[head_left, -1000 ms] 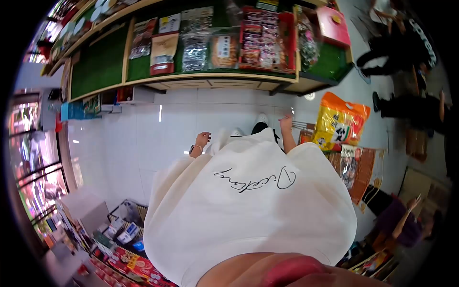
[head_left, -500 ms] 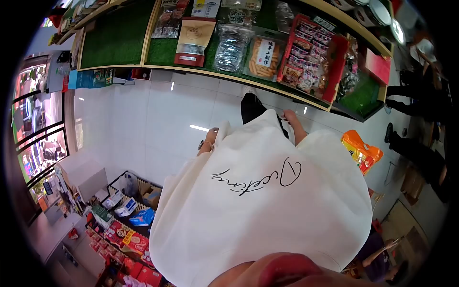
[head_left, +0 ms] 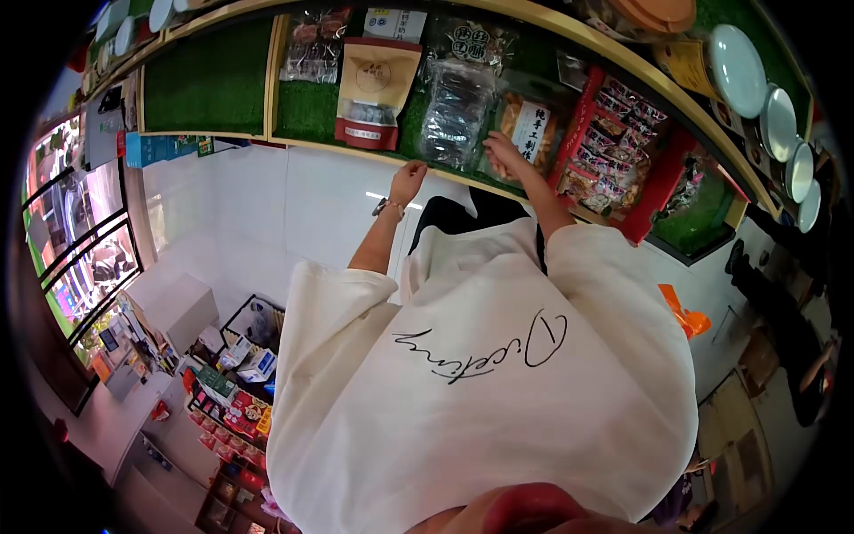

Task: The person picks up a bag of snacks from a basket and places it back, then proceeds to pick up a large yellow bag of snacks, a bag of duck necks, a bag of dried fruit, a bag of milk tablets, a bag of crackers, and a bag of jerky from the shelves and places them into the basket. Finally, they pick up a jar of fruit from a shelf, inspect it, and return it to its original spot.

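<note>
On the green-lined shelf [head_left: 209,89], straight ahead, lies a clear snack bag [head_left: 534,129] of pale brown sticks. The right hand [head_left: 503,153] rests on its left edge. Whether the fingers close on the bag or only press on it cannot be told, as the hand hides that edge. The bag's white label bears a column of dark Chinese characters, too small to read surely.

Just left of it lies a clear bag of dark pieces [head_left: 455,111]. Below that, the left hand [head_left: 407,181] sits at the shelf's wooden lip, fingers loosely bent with nothing clamped in them and a band [head_left: 389,206] on the wrist.

Further left stands a brown paper pouch [head_left: 374,89] with a round printed mark and a red base. To the right, a red tray [head_left: 663,173] holds rows of small packets with unreadable print.

White plates [head_left: 737,58] line the upper right, cut off by the dark frame. The white shirt [head_left: 480,418] fills the lower half and hides the floor below. Its black cursive script starts with a looping D; the rest is hard to read.
</note>
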### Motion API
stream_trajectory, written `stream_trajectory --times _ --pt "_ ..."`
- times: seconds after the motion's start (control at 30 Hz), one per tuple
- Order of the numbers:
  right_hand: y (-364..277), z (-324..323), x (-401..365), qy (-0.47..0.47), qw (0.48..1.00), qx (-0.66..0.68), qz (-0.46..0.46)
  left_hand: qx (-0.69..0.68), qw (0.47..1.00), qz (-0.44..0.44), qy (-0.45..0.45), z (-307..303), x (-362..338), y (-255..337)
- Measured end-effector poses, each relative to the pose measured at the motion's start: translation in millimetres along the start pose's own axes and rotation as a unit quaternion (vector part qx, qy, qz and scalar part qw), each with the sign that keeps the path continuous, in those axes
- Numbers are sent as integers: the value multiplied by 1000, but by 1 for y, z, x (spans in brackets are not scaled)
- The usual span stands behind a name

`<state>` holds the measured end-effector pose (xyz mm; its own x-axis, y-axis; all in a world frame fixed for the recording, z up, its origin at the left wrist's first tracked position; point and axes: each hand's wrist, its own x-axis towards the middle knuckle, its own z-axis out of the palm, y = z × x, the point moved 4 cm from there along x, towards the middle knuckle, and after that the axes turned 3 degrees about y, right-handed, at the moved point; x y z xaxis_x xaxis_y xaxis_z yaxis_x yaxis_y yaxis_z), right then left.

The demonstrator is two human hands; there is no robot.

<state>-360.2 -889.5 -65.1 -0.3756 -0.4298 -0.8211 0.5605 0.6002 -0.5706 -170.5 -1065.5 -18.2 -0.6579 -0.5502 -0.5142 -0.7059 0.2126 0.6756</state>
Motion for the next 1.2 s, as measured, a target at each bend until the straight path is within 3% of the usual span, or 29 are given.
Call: stream_trajectory --times 0.1,0.2,0.33,0.37,0.47,0.57,0.67,0.7,0.8,0.83,0.93,0.97,1.07,1.13,1.2 --pt "-12 8 20 17 999 -25 26 -21 999 44 -23 -1 41 10" --pt "-5 21 31 113 993 20 7 64 995 65 28 -6 68 29" --pt "-7 33 36 93 991 94 19 -77 996 -8 -36 10 111 18" --pt "-3 32 34 143 985 90 21 -151 984 -47 -86 16 115 17" --pt "-23 34 10 103 987 120 24 -270 945 -103 -155 20 122 26" --pt "-20 43 9 173 978 115 10 -186 957 -146 -169 17 141 2" --pt "-2 61 22 250 958 119 -81 -183 951 -120 -220 17 149 -3" --pt "-33 69 -7 270 947 138 -106 -204 943 -126 -228 14 147 1" --pt "-2 81 10 317 914 139 -210 -319 916 -140 -199 3 120 27" --pt "-26 85 -23 301 901 211 -229 -347 911 -123 -186 -2 112 34" --pt "-38 71 -63 306 863 268 -301 -302 922 -18 -240 -18 89 62" --pt "-37 64 -80 312 869 258 -284 -292 922 8 -254 -23 78 70" --pt "-53 58 -155 315 862 272 -289 -295 884 -72 -356 -46 42 112" --pt "-52 65 -197 311 838 312 -321 -262 830 -131 -475 -49 25 130" --pt "-44 78 -234 318 825 312 -349 -234 832 -43 -501 -61 -17 170"
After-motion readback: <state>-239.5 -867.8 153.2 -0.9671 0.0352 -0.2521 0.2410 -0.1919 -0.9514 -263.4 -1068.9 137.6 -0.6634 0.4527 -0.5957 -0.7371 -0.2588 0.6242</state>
